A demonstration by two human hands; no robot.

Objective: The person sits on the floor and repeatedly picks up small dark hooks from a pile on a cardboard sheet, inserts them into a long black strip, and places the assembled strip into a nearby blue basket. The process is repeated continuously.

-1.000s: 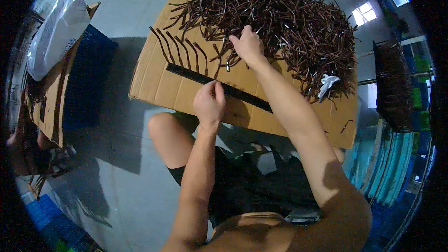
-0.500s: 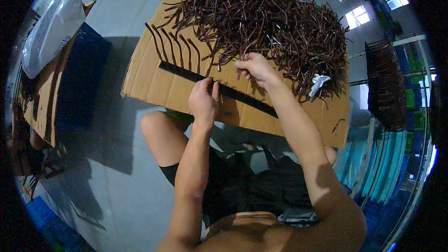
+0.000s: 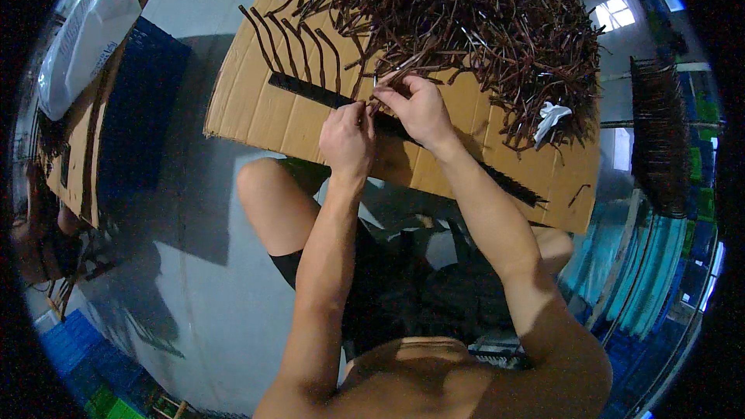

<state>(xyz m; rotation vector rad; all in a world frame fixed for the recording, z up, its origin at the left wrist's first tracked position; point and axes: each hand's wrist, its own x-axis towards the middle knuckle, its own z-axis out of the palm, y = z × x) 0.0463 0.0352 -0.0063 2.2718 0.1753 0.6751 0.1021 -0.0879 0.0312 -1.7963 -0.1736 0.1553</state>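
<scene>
A long black strip (image 3: 310, 93) lies slantwise over the cardboard, its far-left part holding several bent brown rods (image 3: 292, 50) standing in a row. My left hand (image 3: 348, 140) is closed at the strip just right of that row, thumb and fingertips pinched together; the exact grip is partly hidden. Right beside it, my right hand (image 3: 419, 112) pinches a thin brown rod between thumb and fingers, its end close to the left fingertips. Beyond both hands spreads a big tangled heap of similar brown rods (image 3: 458, 23), some with shiny metal-looking ends.
The cardboard sheet (image 3: 248, 109) stands above my knees. A crumpled white scrap (image 3: 552, 120) sits at the heap's right edge, a single rod (image 3: 578, 195) near the right corner. Left are a blue crate (image 3: 147, 70) and a plastic bag (image 3: 89, 43); right hangs a dark bundle (image 3: 660, 136).
My right hand has come from the heap's edge toward the strip and my left fingertips, bringing a rod. The left hand stays at the strip, and the view has shifted slightly.
</scene>
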